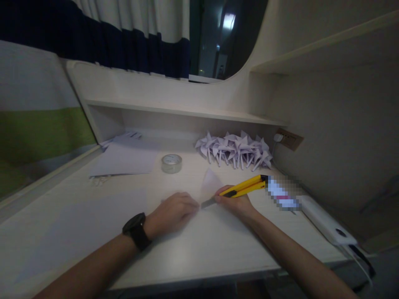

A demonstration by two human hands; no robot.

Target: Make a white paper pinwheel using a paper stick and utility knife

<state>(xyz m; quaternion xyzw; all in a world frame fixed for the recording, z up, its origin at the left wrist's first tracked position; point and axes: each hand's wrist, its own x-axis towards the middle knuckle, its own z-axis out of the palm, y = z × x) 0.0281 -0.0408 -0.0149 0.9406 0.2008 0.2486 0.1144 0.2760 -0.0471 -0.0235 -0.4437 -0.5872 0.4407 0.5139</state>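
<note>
My right hand (235, 203) grips a yellow utility knife (245, 187) with its blade out, the tip touching a folded white paper (210, 185) on the desk. My left hand (173, 211), with a black watch on the wrist, presses flat on the paper just left of the blade. One corner of the paper stands up between the two hands.
A roll of clear tape (171, 162) sits behind the hands. A stack of white sheets (124, 160) lies at the back left. A heap of paper pinwheels (237, 150) is at the back right. A white power strip (324, 222) lies along the right edge, near a wall socket (288, 139).
</note>
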